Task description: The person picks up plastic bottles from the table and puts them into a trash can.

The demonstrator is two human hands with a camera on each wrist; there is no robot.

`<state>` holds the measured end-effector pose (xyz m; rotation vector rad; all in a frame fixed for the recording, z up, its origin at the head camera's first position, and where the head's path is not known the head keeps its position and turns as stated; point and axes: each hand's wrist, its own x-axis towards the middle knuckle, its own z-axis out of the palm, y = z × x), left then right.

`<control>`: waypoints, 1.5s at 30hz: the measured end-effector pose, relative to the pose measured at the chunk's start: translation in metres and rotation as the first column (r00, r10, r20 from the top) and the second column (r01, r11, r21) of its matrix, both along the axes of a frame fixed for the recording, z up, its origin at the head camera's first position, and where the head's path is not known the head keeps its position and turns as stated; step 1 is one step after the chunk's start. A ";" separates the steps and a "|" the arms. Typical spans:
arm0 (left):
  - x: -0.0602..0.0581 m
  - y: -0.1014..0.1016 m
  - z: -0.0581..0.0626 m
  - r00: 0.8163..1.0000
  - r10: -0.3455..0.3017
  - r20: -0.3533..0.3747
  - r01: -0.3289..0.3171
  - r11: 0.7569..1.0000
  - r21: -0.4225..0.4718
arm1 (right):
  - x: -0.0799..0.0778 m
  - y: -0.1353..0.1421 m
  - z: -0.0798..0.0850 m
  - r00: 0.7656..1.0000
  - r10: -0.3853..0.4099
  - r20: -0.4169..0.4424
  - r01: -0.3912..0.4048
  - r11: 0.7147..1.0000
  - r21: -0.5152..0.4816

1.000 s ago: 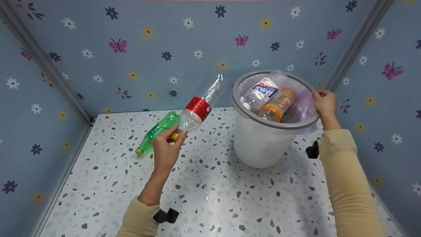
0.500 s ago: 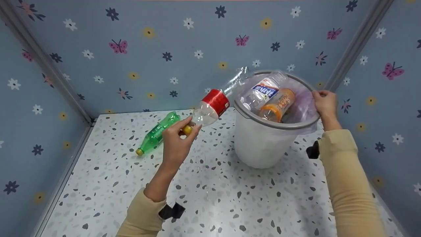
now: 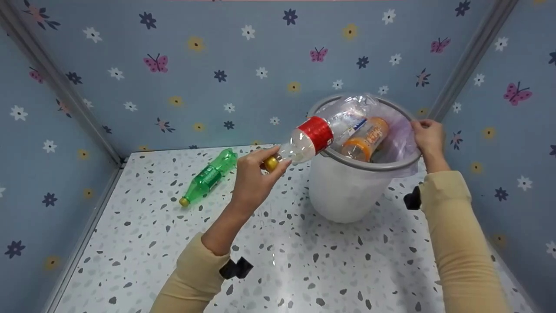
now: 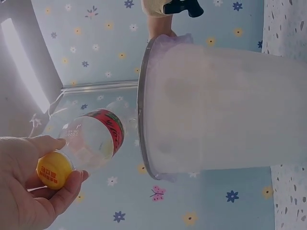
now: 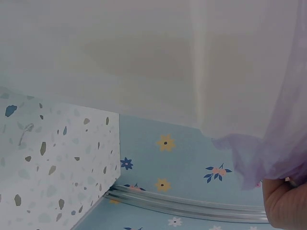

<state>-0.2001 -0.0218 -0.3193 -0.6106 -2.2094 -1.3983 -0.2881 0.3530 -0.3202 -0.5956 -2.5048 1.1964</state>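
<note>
My left hand [image 3: 255, 180] pinches a clear plastic bottle [image 3: 304, 145] with a red label by its yellow cap [image 4: 54, 170]. The bottle lies tilted, its base end over the near-left rim of a white trash can [image 3: 347, 191]. Inside the can, a bottle with an orange label [image 3: 368, 138] rests in a purple liner bag [image 3: 402, 134]. A second bottle with a blue and white label [image 3: 357, 127] is mostly covered by the held one. My right hand [image 3: 428, 138] grips the can's grey rim and the liner at the right; only part of that hand shows in the right wrist view.
A green plastic bottle [image 3: 210, 176] with a yellow cap lies on the speckled tabletop [image 3: 173, 256], left of the can. Flower-patterned panels [image 3: 243, 56] stand at the back and both sides, close behind the can.
My left hand has moved right with the clear bottle, from beside the green bottle to the can, and the bottle's far end now overlaps the opening. The right hand stays on the rim.
</note>
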 end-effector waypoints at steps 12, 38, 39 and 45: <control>-0.006 0.027 0.023 0.993 -0.080 0.087 0.092 0.986 -0.140 | -0.002 0.001 -0.001 1.000 0.005 -0.015 -0.005 1.000 0.004; -0.032 0.077 0.049 0.962 -0.111 0.248 0.204 0.898 -0.389 | -0.001 0.002 -0.002 0.999 0.014 -0.037 -0.013 1.000 0.025; -0.033 0.078 0.050 0.963 -0.113 0.243 0.205 0.894 -0.399 | -0.002 0.002 -0.002 0.999 0.012 -0.036 -0.012 1.000 0.024; -0.033 0.087 0.053 0.969 -0.102 0.225 0.198 0.865 -0.460 | -0.002 0.002 -0.002 0.999 0.016 -0.035 -0.015 0.999 0.032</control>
